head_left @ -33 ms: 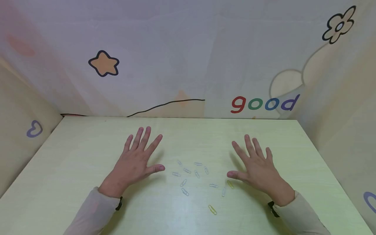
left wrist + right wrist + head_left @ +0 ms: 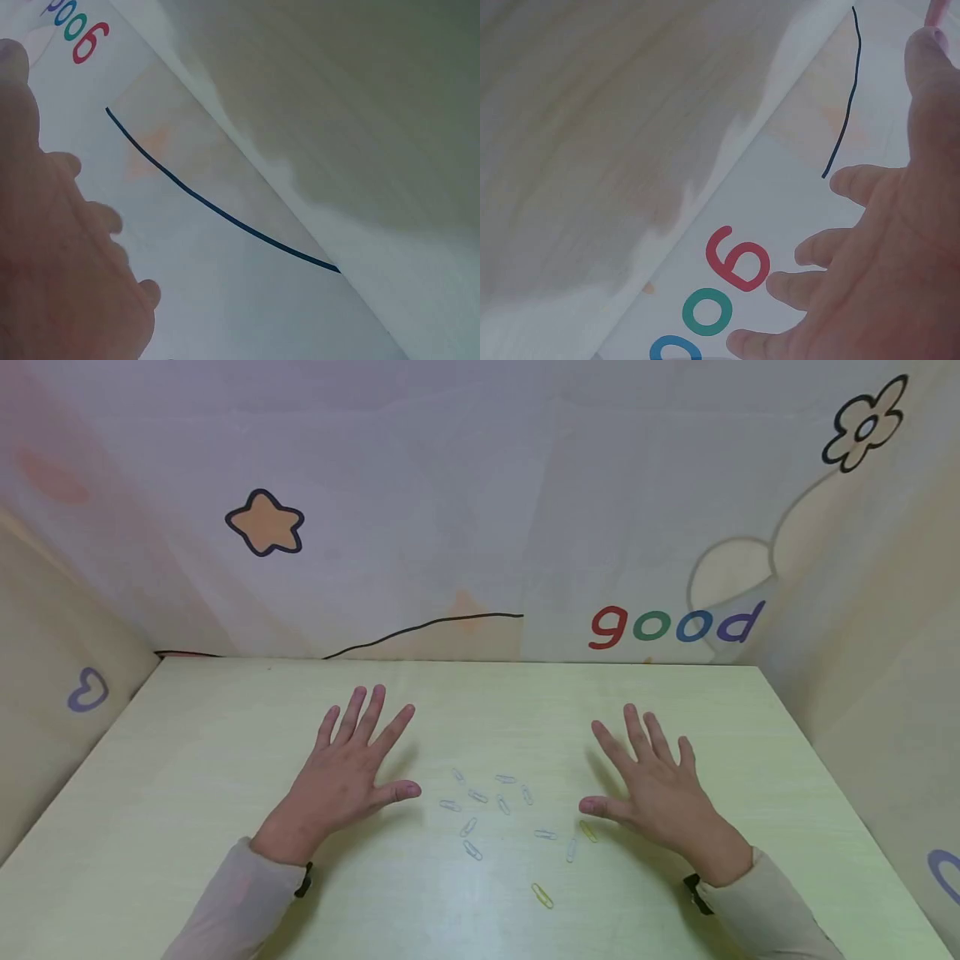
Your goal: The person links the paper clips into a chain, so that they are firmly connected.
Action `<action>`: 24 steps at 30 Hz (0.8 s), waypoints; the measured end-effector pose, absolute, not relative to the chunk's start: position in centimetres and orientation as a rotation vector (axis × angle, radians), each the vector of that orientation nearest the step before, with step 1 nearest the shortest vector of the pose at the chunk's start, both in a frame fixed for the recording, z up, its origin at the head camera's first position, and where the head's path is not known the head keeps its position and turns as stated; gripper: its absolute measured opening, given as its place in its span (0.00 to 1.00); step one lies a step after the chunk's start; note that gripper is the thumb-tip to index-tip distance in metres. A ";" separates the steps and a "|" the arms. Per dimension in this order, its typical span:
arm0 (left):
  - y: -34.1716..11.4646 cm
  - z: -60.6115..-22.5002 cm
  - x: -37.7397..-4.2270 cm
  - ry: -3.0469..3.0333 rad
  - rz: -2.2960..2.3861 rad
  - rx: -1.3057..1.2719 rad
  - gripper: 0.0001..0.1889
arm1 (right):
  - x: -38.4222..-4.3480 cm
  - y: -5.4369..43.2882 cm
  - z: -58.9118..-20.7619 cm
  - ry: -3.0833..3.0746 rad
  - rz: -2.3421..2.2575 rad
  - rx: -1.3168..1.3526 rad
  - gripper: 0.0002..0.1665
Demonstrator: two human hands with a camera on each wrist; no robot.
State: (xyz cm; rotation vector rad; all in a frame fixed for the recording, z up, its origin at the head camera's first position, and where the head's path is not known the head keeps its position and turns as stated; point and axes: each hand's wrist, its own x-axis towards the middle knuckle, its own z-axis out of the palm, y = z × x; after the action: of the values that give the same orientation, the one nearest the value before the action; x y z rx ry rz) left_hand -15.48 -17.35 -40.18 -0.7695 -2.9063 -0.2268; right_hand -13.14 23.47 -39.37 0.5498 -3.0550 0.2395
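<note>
Several small paper clips lie scattered on the table (image 2: 420,902) between the two hands. Most are silver, such as one silver paper clip (image 2: 477,796) in the middle of the group. A yellow paper clip (image 2: 588,832) is just below the right thumb, and another yellow paper clip (image 2: 542,896) lies nearer the front. My left hand (image 2: 337,781) is held over the table left of the clips, palm down, fingers spread, holding nothing. On the other side my right hand (image 2: 660,789) hovers the same way, its thumb pointing toward the clips. Both wrist views show spread fingers and no clips.
A printed cloth backdrop (image 2: 420,527) with a star, a flower and the word "good" stands along the table's back edge. Cloth side walls (image 2: 60,610) flank the table left and right. Dark bands (image 2: 697,893) circle the wrists below light sleeves.
</note>
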 end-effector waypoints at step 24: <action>-10.9 -40.0 -17.9 -2.922 -0.399 -0.997 0.11 | -14.9 17.3 -39.0 -3.173 0.622 0.767 0.20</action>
State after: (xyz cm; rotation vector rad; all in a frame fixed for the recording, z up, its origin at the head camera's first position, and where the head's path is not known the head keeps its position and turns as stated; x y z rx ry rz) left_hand -17.93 -10.85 -40.02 -0.9970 -2.9218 -0.3993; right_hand -14.85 17.31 -39.02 0.7670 -3.1729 0.6225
